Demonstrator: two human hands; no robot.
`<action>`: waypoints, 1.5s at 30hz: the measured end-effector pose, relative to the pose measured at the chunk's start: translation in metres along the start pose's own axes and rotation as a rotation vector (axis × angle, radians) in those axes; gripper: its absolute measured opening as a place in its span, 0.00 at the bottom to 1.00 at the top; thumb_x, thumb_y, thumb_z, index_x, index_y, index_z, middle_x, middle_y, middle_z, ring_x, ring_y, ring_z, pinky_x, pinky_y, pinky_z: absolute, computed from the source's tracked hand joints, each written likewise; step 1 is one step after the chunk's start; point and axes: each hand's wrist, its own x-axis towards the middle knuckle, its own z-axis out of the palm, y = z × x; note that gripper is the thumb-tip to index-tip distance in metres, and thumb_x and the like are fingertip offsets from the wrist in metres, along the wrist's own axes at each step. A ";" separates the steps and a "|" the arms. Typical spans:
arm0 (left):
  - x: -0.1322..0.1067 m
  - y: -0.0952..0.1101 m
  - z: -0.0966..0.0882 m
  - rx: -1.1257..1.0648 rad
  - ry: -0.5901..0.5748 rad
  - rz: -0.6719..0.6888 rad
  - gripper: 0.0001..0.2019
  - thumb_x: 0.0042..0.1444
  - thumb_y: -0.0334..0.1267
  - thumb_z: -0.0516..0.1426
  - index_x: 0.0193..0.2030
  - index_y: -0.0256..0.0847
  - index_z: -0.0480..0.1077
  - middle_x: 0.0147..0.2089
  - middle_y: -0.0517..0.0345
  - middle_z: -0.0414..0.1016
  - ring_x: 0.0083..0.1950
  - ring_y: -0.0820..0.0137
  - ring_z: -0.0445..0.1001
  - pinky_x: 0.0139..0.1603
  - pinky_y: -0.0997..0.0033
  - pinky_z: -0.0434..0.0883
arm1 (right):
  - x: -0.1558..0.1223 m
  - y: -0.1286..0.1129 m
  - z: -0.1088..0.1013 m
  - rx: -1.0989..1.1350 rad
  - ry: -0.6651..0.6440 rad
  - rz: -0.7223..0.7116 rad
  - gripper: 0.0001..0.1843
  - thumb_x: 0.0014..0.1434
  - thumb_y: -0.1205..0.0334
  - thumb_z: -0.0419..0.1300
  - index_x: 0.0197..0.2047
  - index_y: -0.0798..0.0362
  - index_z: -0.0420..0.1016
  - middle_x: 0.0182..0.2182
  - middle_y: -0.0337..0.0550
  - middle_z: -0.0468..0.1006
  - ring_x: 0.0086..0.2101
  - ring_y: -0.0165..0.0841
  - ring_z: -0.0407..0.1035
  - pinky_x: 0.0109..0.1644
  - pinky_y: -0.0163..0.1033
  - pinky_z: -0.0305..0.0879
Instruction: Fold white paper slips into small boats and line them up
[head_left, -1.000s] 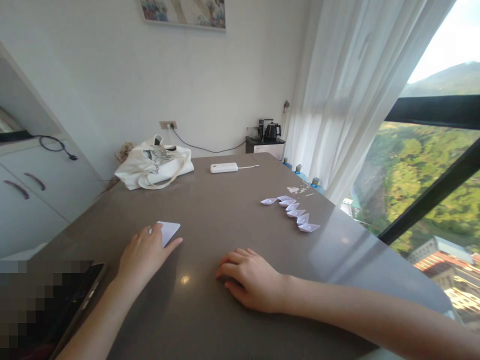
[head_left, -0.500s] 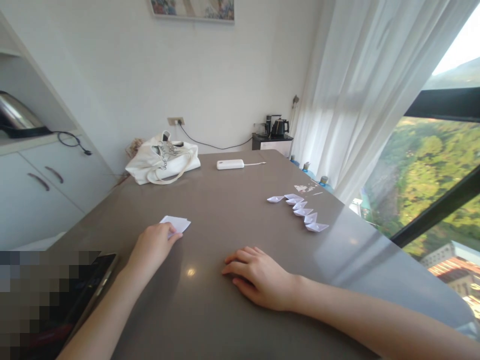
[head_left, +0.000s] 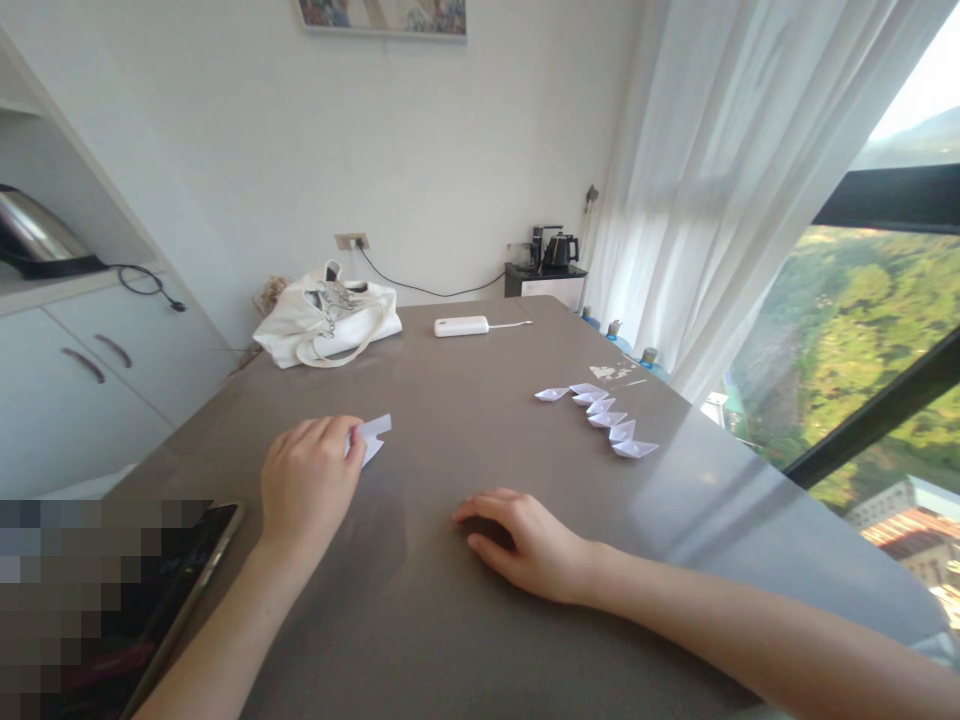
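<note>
Tilted up since before, the folded paper [head_left: 375, 436] is pinched in the left hand [head_left: 311, 482], well left of the paper boats [head_left: 600, 415]. The right hand [head_left: 525, 545] rests loosely curled, empty, on open grey table [head_left: 450, 640] nearer than them.

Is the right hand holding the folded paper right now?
No, the right hand rests palm-down on the table, while the left hand grips the folded paper.

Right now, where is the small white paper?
In the head view, the white paper is held in the left hand, left of centre over the grey table, with the row of paper boats farther off to its right.
</note>
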 end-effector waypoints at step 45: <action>-0.034 0.070 0.020 -1.687 -0.622 -0.693 0.10 0.48 0.37 0.59 0.35 0.37 0.77 0.34 0.54 0.78 0.35 0.69 0.74 0.35 0.73 0.69 | 0.015 0.034 -0.011 0.939 0.283 0.416 0.08 0.48 0.60 0.63 0.30 0.56 0.78 0.25 0.39 0.77 0.24 0.27 0.69 0.28 0.32 0.64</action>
